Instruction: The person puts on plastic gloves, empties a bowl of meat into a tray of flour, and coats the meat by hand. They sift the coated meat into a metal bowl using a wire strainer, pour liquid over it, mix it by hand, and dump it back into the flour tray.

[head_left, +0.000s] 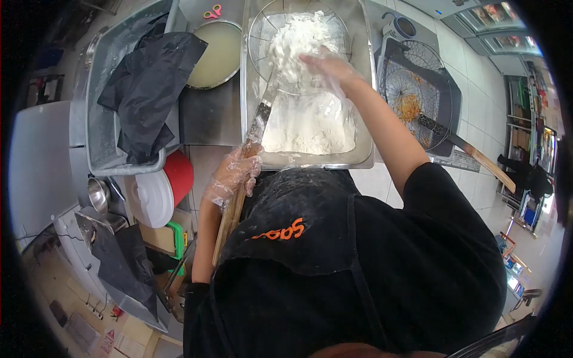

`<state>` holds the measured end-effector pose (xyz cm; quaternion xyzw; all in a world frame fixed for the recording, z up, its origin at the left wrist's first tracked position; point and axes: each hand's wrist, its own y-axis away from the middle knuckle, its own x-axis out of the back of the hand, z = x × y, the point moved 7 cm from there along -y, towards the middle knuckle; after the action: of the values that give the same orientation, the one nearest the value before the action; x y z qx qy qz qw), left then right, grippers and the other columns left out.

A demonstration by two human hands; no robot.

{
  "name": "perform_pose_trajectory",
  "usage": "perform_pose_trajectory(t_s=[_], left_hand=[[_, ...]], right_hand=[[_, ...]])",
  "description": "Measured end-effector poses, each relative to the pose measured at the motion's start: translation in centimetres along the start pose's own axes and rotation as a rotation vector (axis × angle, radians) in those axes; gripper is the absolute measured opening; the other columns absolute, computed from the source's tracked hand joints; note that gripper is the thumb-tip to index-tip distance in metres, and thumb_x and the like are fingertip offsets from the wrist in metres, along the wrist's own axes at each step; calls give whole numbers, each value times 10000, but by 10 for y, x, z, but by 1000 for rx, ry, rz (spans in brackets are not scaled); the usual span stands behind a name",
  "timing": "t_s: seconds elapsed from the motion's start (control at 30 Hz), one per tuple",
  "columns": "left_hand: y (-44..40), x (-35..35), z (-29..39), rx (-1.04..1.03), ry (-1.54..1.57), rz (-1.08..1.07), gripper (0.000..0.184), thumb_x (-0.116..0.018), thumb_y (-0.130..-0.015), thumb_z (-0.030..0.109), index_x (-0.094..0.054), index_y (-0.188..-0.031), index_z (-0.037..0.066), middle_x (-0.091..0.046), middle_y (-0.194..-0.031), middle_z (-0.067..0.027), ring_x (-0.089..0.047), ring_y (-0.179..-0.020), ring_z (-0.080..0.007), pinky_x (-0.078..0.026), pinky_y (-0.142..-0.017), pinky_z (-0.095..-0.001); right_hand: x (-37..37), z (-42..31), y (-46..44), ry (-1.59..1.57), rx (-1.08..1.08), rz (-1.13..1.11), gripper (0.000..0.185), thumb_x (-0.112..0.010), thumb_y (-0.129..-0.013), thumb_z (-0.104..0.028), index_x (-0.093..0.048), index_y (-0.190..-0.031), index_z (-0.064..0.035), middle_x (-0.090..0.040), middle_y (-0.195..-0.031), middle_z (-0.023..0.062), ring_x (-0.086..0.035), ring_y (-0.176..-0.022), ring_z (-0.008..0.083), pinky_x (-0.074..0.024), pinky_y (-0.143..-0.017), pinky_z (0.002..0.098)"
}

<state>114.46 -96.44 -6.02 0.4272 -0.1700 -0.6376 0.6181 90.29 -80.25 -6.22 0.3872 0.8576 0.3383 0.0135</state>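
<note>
My left hand (234, 173), in a clear plastic glove, is closed round the long wooden handle of a wire strainer (258, 48). The strainer's round mesh rests over the far half of a deep metal tray (365, 143). White, flour-coated pieces (301, 39) are heaped in the mesh; what is under the coating I cannot make out. My right hand (331, 68), also in a clear glove, is over the right side of this heap, its fingers smeared by motion. Loose white flour (307, 128) covers the near half of the tray.
To the left are a round pan of pale liquid (218, 53), pink scissors (212, 11) and a grey tub (98, 143) with black plastic bags (152, 83). At right, another wire strainer (412, 83) with orange crumbs lies over a dark basin, its wooden handle sticking out.
</note>
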Motion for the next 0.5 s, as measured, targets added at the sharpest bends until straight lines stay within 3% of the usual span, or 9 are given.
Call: perform_pose_trajectory(t_s=[0.03,0.1,0.17,0.2,0.23,0.33,0.4,0.43,0.5], left_hand=[[0,-1,1,-3,-2,-4,402,-616,-882,201,-486,-1235,58,-488,-674,-3,-466,-433,-94,-424,-377,-241],[0,-2,3,-27,-21,27,321,-586,-877,157,-503,-1166,45,-489,-657,1,-447,-418,-83,-390,-355,-237],[-1,-2,2,-8,-10,49,325,-587,-876,160,-501,-1169,47,-487,-657,2,-447,-420,-82,-390,-357,-237],[0,-1,1,16,-6,70,329,-589,-876,163,-499,-1171,48,-486,-657,4,-447,-422,-81,-390,-359,-236],[0,-1,2,18,9,74,329,-589,-876,163,-499,-1171,48,-486,-657,4,-447,-422,-81,-390,-359,-236],[3,-5,-1,31,13,54,388,-605,-880,190,-492,-1229,63,-493,-686,2,-467,-446,-90,-418,-380,-235],[4,-5,3,30,7,58,404,-608,-875,194,-490,-1239,65,-495,-690,1,-466,-449,-91,-421,-388,-234],[4,-4,4,26,-8,55,404,-608,-875,194,-490,-1239,65,-495,-690,1,-466,-449,-91,-421,-388,-234],[2,-4,3,10,-40,41,420,-617,-867,202,-488,-1244,68,-499,-689,-5,-469,-446,-95,-424,-388,-239]], right_hand=[[20,15,-12,241,85,260,924,-545,-854,-573,-199,-1413,77,-414,-1368,278,-438,-1264,360,-370,-1045,435],[10,50,-2,739,-134,21,909,-505,-858,-610,-212,-1426,36,-427,-1356,277,-446,-1255,364,-390,-1023,419],[-31,108,7,999,-126,-477,925,-451,-850,-662,-199,-1442,2,-373,-1402,268,-395,-1299,354,-384,-1033,411],[-38,123,23,1048,-98,-232,894,-413,-843,-694,-263,-1433,-40,-326,-1427,269,-377,-1300,384,-374,-1037,433],[-53,108,42,872,-129,-256,835,-431,-842,-672,-339,-1408,-65,-298,-1437,277,-391,-1277,419,-356,-1043,460],[-90,106,56,896,-53,-342,715,-456,-867,-567,-381,-1389,-84,-250,-1453,291,-383,-1260,466,-335,-1046,488],[-98,136,40,876,-80,-362,718,-494,-846,-580,-417,-1377,-102,-325,-1414,292,-383,-1280,428,-334,-1061,457],[-111,171,25,906,99,-440,674,-493,-853,-557,-455,-1348,-100,-365,-1392,283,-401,-1272,406,-337,-1057,451],[-114,169,22,935,281,-494,633,-492,-860,-533,-493,-1319,-98,-404,-1369,273,-420,-1264,383,-341,-1053,445]])
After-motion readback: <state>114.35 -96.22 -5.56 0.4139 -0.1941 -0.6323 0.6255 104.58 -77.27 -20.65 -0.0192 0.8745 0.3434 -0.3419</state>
